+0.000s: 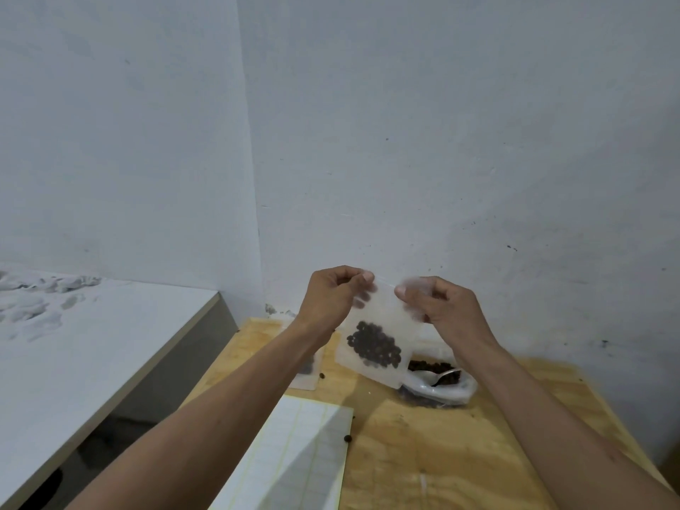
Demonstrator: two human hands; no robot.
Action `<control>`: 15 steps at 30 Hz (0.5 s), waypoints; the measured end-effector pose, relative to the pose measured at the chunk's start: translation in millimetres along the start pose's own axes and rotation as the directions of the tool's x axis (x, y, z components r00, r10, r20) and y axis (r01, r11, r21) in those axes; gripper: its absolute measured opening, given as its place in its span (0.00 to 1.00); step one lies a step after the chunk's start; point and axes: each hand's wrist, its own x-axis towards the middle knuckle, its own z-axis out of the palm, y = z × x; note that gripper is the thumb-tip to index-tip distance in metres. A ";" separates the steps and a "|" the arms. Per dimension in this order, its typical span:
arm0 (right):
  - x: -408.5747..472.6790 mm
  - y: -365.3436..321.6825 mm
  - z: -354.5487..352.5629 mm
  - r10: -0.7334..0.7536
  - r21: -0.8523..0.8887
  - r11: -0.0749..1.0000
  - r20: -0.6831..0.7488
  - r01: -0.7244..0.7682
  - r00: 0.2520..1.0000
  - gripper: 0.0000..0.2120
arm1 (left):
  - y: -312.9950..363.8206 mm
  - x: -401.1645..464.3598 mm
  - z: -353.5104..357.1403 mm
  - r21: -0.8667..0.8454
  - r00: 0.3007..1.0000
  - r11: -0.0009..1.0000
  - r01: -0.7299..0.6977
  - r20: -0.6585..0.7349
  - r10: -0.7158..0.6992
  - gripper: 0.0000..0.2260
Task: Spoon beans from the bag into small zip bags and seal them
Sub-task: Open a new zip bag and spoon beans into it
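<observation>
I have the small zip bag [375, 336] lifted above the counter [478, 454], tilted, with a dark clump of beans [374, 346] sitting low inside. My left hand [333, 301] pinches its top left corner and my right hand [439, 305] pinches the top right, fingers curled on the strip. To seal well I judge I should keep the strip taut and level, then press and slide thumb and finger along it from one end to the other, keeping the beans below the closure. Beneath, the big bag [441, 390] lies open with the spoon [439, 377] resting in it, and another filled bag [307, 369] lies to the left.
</observation>
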 end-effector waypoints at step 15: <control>7.2 -5.6 9.3 -0.012 -0.150 0.988 0.095 0.027 0.995 0.03 | -5.0 0.4 -0.2 0.088 0.993 0.995 -0.053 0.108 0.043 0.07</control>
